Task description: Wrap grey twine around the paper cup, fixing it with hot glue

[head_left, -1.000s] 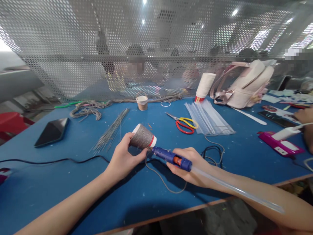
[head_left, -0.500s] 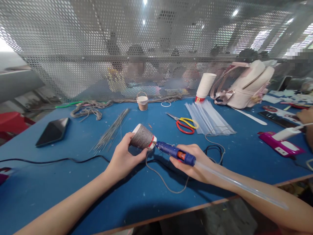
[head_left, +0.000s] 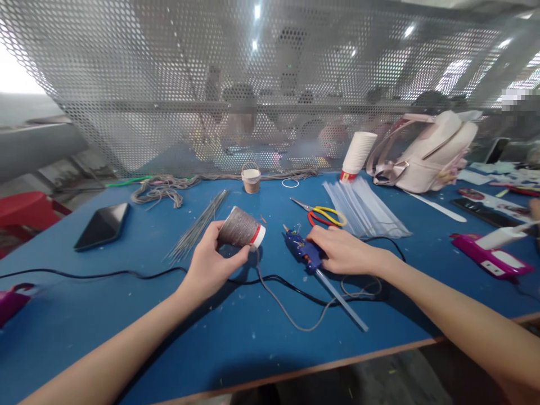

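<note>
My left hand is closed round a paper cup wrapped in grey cord, held on its side above the blue table. A loose grey cord end trails from the cup down over the table. My right hand lies on the handle of a blue glue gun that stands on the table just right of the cup, with fingers curled over it. A clear glue stick pokes out of the gun's back toward me.
Yellow-and-red scissors, clear glue sticks, stacked white cups and a pink bag lie behind. Thin wires, a phone and a small cup basket are left. Another person's pink glue gun is right.
My right hand has drawn the glue gun away from the cup and set it down on the table to the right. The cup stays in my left hand.
</note>
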The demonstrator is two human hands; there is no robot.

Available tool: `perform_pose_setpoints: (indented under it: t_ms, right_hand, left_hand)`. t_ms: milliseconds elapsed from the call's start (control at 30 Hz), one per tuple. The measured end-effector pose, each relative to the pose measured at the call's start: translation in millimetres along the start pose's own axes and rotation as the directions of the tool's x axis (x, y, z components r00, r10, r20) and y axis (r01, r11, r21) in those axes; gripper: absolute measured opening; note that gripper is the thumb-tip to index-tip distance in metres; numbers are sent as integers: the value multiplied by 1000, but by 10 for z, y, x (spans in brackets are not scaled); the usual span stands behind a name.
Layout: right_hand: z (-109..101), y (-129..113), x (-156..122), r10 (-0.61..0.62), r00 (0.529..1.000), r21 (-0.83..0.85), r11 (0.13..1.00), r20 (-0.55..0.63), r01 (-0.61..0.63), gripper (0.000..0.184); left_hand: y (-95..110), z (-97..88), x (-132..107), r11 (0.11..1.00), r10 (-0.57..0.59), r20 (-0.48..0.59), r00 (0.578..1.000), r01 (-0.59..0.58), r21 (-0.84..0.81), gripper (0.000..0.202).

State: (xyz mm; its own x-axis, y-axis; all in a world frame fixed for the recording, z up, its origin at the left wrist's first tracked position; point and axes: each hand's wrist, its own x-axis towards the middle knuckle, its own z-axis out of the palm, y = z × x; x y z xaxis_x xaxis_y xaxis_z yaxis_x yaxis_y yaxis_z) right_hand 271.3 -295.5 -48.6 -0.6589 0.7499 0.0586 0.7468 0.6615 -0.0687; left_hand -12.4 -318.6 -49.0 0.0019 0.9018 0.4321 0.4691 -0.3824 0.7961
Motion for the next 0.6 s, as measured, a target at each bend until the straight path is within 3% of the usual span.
perform_pose_setpoints:
  t_ms: [100,167,233,267,333,400,467,533,600]
  right_hand:
    - [-54,13,28,-30,996,5,1000,81,30,35]
    - [-112,-47,46,-28,1000,107,994,4,27,40]
    - [-155,-184,99,35,993,353,936,-110,6,40]
    - [-163,-280,143,93,986,526,850,-139,-6,39]
    - [-145,-507,263,231,971,858,510,-60,-68,36]
    - [-96,-740,395,313,949,985,140,48,-97,39]
    - [-49,-927,496,260,953,981,-156,155,-117,40]
    - [-26,-1036,539,161,957,926,-332,243,-179,38]
    - [-30,-1065,529,131,944,903,-355,303,-241,36]
  left_hand:
    - [-21,-11,-9,996,76,-30,997,-75,47,30]
    - [-41,-18,-12,988,131,-56,990,-126,88,31]
    - [-58,-24,-14,978,174,-84,981,-162,129,33]
    - [-62,-25,-16,974,189,-94,977,-174,147,33]
    - [-58,-24,-23,963,222,-108,969,-201,179,33]
    - [-38,-20,-32,951,255,-112,960,-228,207,31]
    - [-9,-18,-40,937,282,-116,952,-248,245,29]
    - [13,-20,-42,925,293,-121,948,-250,285,29]
    - [17,-26,-37,916,297,-117,948,-248,314,27]
